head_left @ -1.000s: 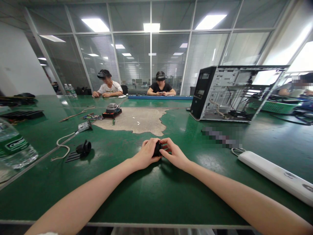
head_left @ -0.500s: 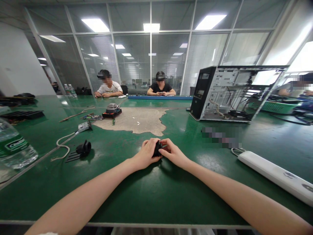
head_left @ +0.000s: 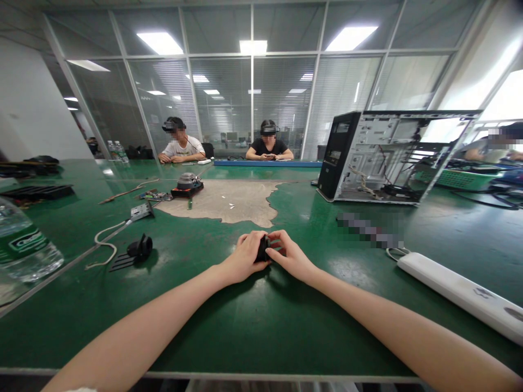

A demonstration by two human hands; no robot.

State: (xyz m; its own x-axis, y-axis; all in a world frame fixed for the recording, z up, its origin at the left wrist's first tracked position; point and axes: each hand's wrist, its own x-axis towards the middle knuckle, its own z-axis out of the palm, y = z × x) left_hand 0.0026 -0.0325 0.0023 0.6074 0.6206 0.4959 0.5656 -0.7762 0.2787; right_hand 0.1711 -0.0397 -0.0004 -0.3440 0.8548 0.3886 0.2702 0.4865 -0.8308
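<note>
A small black part (head_left: 263, 249) is held between both hands over the middle of the green table (head_left: 261, 332); its kind is hidden by the fingers. My left hand (head_left: 245, 257) wraps round it from the left, thumb below. From the right, my right hand (head_left: 289, 255) pinches the part's edge with thumb and fingertips. Off to the left lies a black plastic piece with long prongs and a round end (head_left: 139, 247). Beyond it sits a metal bracket (head_left: 141, 211) with a pale cable (head_left: 107, 245).
An opened computer case (head_left: 368, 158) stands at the back right. A white power strip (head_left: 457, 288) lies at right, a water bottle (head_left: 25, 242) at far left. A dark round-topped component (head_left: 188, 184) rests near the bare tan patch (head_left: 237, 209). Two people sit across the table, another at far right.
Both hands stay in nearly the same place on the black part. The right hand's fingers have shifted very slightly.
</note>
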